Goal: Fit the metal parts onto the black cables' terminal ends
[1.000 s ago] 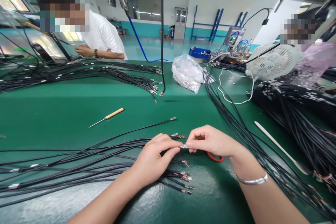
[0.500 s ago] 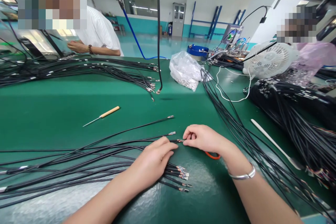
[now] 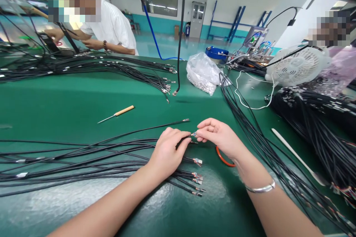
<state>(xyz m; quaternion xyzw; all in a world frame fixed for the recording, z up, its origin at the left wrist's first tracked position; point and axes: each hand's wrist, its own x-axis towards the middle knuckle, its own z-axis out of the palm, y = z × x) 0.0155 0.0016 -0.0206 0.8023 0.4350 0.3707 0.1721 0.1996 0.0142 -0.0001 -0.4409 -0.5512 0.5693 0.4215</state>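
Observation:
My left hand (image 3: 168, 152) grips a short length of black cable (image 3: 183, 141) between thumb and fingers, just behind its end. My right hand (image 3: 215, 135) pinches the small metal terminal (image 3: 193, 133) at that cable's tip, and the fingertips of both hands nearly meet there. Beneath and left of my left hand lies a loose bundle of black cables (image 3: 83, 159) with crimped metal terminals (image 3: 197, 162) fanning out at its right end. One single cable (image 3: 155, 128) lies apart, above the bundle.
An orange rubber ring (image 3: 222, 157) lies on the green mat (image 3: 83, 100) below my right hand. Nearby are a wood-handled awl (image 3: 122, 111), a white spatula (image 3: 297, 155), more cable bundles, a plastic bag of terminals (image 3: 202, 73) and a white fan (image 3: 296, 66). A co-worker (image 3: 111, 29) works across the bench.
My hands have risen up the picture, away from the bundle. My left hand no longer lies flat on the cables and now grips one, while my right hand pinches its terminal.

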